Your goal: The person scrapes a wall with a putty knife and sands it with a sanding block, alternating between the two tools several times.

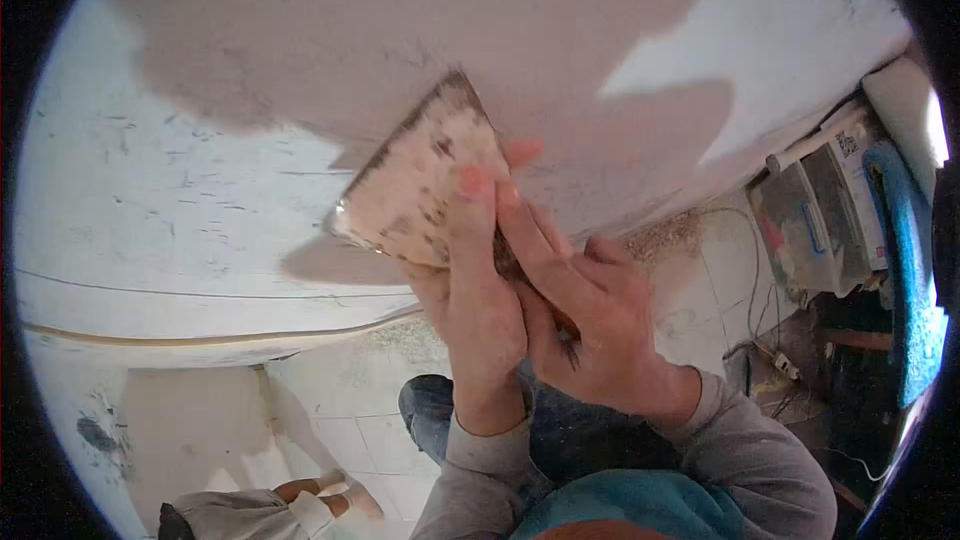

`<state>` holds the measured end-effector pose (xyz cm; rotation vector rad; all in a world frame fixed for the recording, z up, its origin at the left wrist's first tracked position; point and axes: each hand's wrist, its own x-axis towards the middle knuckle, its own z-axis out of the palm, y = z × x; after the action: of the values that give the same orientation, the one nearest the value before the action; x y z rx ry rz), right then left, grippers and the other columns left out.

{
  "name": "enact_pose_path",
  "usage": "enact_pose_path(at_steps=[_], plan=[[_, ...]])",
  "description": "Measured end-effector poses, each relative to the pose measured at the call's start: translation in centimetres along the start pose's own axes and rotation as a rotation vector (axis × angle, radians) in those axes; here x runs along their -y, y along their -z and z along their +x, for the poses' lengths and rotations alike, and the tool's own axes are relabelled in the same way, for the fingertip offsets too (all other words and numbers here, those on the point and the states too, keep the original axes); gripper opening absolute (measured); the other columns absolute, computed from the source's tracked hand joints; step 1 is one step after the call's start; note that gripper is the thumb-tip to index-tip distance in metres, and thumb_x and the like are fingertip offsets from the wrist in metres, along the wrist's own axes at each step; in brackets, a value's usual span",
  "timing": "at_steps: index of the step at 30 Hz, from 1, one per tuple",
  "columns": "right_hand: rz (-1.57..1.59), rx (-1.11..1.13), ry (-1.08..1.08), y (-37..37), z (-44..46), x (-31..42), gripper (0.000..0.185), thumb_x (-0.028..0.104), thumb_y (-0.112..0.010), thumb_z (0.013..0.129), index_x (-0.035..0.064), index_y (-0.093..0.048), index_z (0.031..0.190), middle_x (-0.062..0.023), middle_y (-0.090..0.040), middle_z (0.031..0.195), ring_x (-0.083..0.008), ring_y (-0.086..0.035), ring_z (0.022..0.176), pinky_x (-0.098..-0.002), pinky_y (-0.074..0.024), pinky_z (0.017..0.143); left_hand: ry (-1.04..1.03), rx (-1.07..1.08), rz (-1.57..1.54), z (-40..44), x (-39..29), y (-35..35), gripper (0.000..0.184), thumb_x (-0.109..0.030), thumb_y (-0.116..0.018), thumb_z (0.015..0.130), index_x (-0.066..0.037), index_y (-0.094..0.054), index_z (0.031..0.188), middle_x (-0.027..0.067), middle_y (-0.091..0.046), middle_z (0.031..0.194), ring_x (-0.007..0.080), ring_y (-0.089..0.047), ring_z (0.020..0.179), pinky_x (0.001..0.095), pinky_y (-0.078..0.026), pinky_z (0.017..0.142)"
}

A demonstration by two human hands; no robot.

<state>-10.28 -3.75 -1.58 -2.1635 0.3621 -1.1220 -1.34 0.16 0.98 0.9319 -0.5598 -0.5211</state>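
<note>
Over the white work table, my left hand [482, 315] is closed around a flat, roughly triangular pale piece [425, 180] with dark specks and dark edges. Its thumb lies on the upper face, and its other fingers go underneath. The piece is tilted, one corner pointing away from me. My right hand [600, 325] is closed too, fingers bunched, with its fingertips against the piece's right edge beside my left thumb. Something dark shows between the hands, but what the right fingers grip is hidden.
The white table top [130, 210] is scuffed and partly shadowed. Right of it stand a clear plastic drawer box [800, 215], a blue towel-like cloth [905, 280] and a power strip [785, 365] with cables. Shavings [665, 240] lie on the tiled floor. Another person's grey clothing [230, 517] shows lower left.
</note>
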Motion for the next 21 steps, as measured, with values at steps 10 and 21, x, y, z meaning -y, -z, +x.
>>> enact_pose_path(at_steps=[10,21], plan=[[0.006,0.023,-0.005,0.7,1.3,-0.1,0.066,0.010,-0.063,0.082,0.0078,-0.044,0.145,-0.0059,-0.058,0.066,-0.0245,-0.052,0.053,-0.0357,-0.0366,0.055,-0.046,-0.104,0.019,1.2,-0.6,-2.1,0.028,-0.022,-0.051,0.102,0.004,-0.057,0.111,0.0135,-0.066,0.095,0.0098,-0.054,0.056,0.0228,-0.044,0.046],[-0.019,-0.058,0.001,0.2,0.9,0.9,0.061,0.000,-0.062,0.077,0.0032,-0.053,0.137,-0.0070,-0.053,0.060,-0.0243,-0.052,0.052,-0.0332,-0.0345,0.055,-0.036,0.009,0.003,0.8,-0.7,-0.5,0.028,-0.022,-0.049,0.103,0.003,-0.063,0.108,0.0068,-0.066,0.089,0.0058,-0.054,0.063,0.0208,-0.044,0.052]])
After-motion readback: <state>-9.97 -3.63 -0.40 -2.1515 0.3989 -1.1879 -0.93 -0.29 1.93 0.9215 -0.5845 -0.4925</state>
